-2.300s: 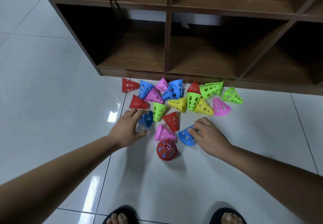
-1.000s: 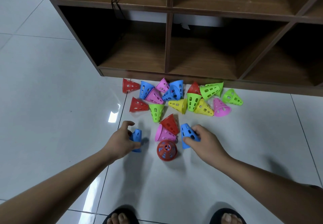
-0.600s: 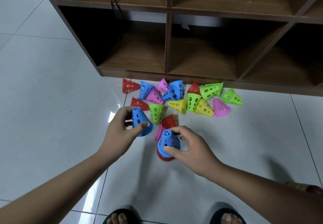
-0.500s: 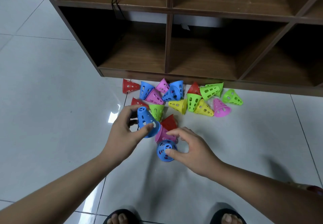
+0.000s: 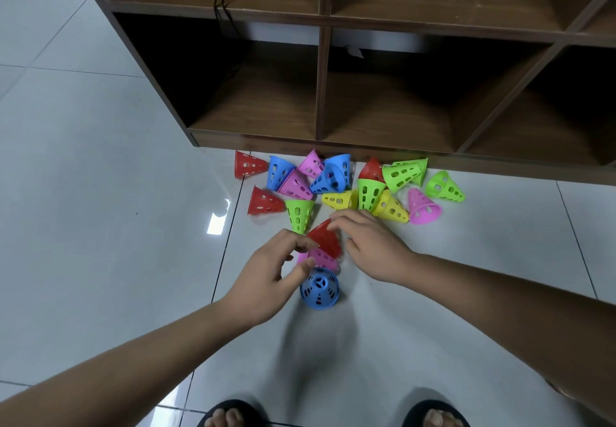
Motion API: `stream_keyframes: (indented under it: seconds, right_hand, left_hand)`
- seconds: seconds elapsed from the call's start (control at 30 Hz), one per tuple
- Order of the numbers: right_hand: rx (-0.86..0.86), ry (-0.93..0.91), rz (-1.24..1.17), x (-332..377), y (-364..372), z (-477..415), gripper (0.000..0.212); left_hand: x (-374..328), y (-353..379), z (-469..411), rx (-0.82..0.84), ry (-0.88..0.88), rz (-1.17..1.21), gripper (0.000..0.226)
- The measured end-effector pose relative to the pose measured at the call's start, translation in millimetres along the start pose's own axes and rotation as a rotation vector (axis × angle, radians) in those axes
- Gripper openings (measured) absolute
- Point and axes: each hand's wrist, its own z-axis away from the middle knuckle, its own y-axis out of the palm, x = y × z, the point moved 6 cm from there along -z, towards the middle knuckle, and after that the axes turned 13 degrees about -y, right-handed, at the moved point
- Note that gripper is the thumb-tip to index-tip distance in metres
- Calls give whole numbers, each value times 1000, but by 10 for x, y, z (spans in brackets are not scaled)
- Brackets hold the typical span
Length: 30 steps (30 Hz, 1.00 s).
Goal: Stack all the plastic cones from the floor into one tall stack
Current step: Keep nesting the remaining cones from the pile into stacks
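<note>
Head view. On the floor, roughly between the forearms, a started stack: blue on top, upright, narrow end up, seen from straight above; number of nested cones not readable. Against its far side a pink cone lying tipped over, and just beyond that a red cone, also on its side. Left hand just beside the stack, grip spread, thumb and forefinger apart, holding nothing. Right hand over the red cone, fingers laid on its narrow end, thumb near its rim; clamped or merely resting: cannot tell.

Likely step: lifting the red cone and capping the stack. Best done by pinching the wall near the wide rim, turning the wide end down, centring over the blue tip, lowering straight, pressing lightly. Left hand close enough for steadying the base.

Room: open tile to the left, to the right and back toward the sandalled feet. Beyond the hands, crowding: a green cone just beside the red one, then the loose heap along the base of the shelf unit. Better lifting upward than dragging; avoid nudging the pink cone into the stack.
</note>
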Motion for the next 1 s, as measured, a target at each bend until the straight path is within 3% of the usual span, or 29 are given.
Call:
stream_keyframes:
  seconds: [0.23, 0.43, 0.63, 0.87, 1.0]
  right_hand:
    - [208, -108, 138, -67, 132, -93, 45]
    - [113, -26, 69, -229, 97, 71, 31]
    - [24, 105, -139, -329, 125, 267, 18]
    - [-108, 345, -322, -380, 180, 446, 18]
    - [-195, 419, -378, -391, 139, 512, 19]
  left_hand:
    - [265, 173, -191, 126, 172, -363, 40]
    - [555, 203, -210, 99, 156, -573, 45]
    - [760, 9, -277, -30, 40, -692, 69]
    - [1078, -46, -310, -4, -108, -582, 71]
    - [1103, -10, -293, 20, -117, -482, 53]
